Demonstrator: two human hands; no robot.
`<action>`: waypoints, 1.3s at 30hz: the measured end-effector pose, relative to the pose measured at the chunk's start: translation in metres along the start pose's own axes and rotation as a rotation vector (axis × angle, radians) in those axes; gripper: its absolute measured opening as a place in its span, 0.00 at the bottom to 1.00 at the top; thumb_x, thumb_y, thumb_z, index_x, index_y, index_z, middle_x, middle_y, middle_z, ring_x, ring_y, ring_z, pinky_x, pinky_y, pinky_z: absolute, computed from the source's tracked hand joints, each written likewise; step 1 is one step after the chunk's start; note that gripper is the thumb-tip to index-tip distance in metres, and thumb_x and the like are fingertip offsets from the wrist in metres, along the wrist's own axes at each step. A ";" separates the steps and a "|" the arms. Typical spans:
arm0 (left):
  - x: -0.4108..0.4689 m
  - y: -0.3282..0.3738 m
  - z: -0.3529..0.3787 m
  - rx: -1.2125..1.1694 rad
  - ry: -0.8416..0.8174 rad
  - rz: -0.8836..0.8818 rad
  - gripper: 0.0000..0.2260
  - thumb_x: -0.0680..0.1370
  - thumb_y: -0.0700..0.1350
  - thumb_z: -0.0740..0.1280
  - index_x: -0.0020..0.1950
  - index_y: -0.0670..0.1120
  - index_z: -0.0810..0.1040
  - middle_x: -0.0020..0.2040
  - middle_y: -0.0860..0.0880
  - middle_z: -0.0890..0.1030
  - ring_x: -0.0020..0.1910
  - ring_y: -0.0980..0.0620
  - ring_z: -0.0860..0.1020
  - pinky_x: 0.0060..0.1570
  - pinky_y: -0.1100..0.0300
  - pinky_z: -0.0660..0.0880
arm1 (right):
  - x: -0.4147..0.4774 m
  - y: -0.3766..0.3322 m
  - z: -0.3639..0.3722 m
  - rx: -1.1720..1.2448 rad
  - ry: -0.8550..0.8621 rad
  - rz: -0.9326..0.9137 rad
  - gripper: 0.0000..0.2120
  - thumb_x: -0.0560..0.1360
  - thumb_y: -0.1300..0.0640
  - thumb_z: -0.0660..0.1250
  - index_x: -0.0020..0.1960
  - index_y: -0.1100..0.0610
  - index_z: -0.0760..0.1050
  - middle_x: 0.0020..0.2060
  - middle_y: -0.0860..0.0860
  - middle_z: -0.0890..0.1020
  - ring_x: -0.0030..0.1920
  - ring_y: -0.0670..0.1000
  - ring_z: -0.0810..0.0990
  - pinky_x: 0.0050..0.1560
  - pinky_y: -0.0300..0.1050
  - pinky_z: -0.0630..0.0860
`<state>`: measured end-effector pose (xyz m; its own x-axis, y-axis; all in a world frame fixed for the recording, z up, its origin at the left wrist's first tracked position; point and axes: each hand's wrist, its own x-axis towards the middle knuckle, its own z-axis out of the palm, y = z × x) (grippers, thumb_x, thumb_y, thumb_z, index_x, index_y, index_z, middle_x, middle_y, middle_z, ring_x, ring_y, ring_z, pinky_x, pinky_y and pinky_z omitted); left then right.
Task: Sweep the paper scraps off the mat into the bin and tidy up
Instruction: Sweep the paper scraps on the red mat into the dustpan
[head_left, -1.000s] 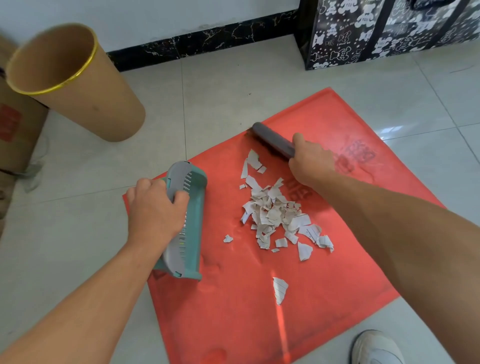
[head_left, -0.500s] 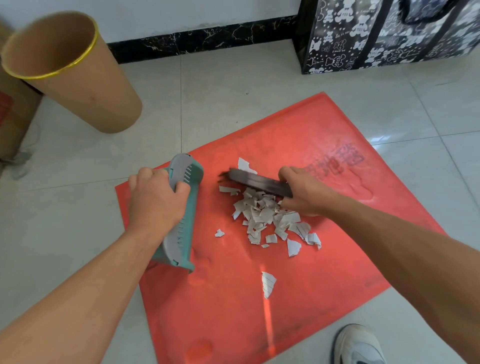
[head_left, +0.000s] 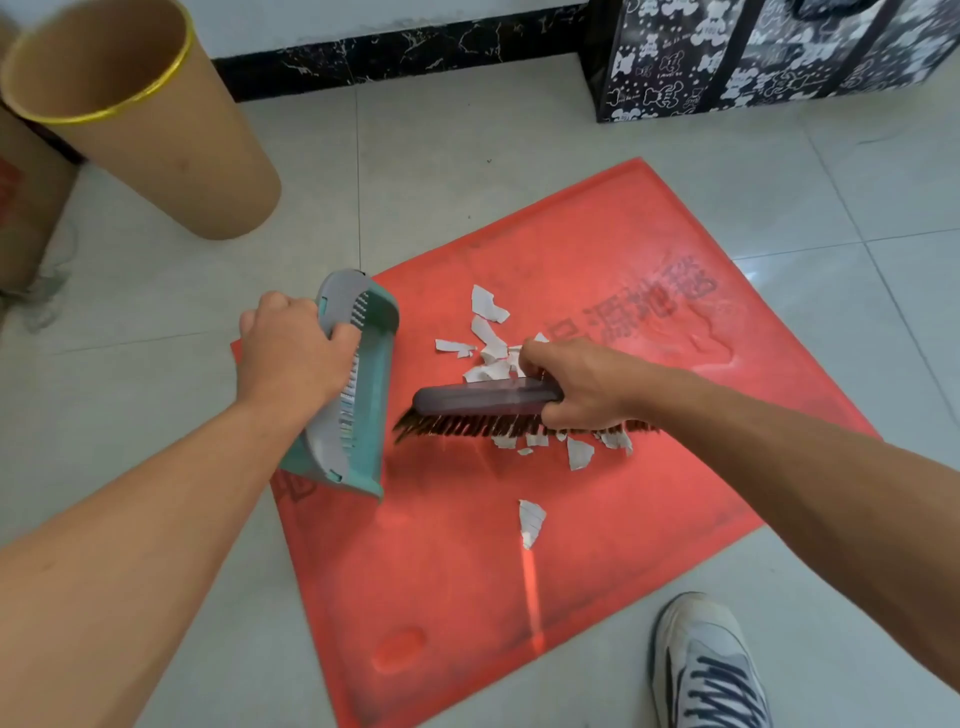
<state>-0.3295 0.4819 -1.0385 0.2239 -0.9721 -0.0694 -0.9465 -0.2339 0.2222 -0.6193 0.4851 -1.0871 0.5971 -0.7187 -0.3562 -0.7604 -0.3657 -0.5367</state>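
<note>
the left hand (head_left: 291, 353) grips the teal dustpan (head_left: 358, 415) at the left edge of the red mat (head_left: 623, 519). the right hand (head_left: 576, 387) clasps the dark brush (head_left: 483, 402) mid-mat, bristles down among the paper scraps (head_left: 491, 343). the brown bin (head_left: 156, 130) sits beyond the mat's far-left corner.

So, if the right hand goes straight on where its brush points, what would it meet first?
Probably the dustpan that the left hand holds: the brush points at its open side across a gap, though depth is unclear.
</note>
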 end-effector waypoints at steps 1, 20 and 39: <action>0.000 -0.002 -0.001 0.007 0.004 0.001 0.12 0.77 0.49 0.60 0.43 0.40 0.72 0.49 0.40 0.70 0.55 0.36 0.69 0.54 0.47 0.68 | -0.003 -0.004 0.001 -0.011 -0.031 -0.013 0.15 0.68 0.58 0.68 0.51 0.56 0.68 0.36 0.50 0.74 0.33 0.53 0.72 0.31 0.48 0.69; -0.014 -0.012 -0.001 0.040 -0.003 -0.001 0.18 0.77 0.51 0.59 0.49 0.36 0.77 0.53 0.36 0.73 0.58 0.35 0.69 0.54 0.47 0.68 | -0.013 -0.033 0.052 -0.188 -0.529 -0.051 0.14 0.71 0.56 0.68 0.52 0.49 0.66 0.39 0.48 0.73 0.37 0.51 0.73 0.31 0.45 0.67; -0.019 -0.015 -0.006 0.040 -0.017 -0.022 0.17 0.78 0.51 0.59 0.50 0.37 0.78 0.54 0.38 0.72 0.57 0.36 0.69 0.52 0.48 0.68 | -0.019 -0.026 0.039 -0.069 -0.399 0.017 0.14 0.70 0.56 0.67 0.54 0.52 0.69 0.39 0.47 0.74 0.38 0.49 0.73 0.34 0.45 0.69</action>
<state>-0.3184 0.5035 -1.0342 0.2415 -0.9662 -0.0907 -0.9500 -0.2544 0.1810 -0.6011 0.5314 -1.0968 0.6266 -0.4435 -0.6408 -0.7780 -0.4045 -0.4808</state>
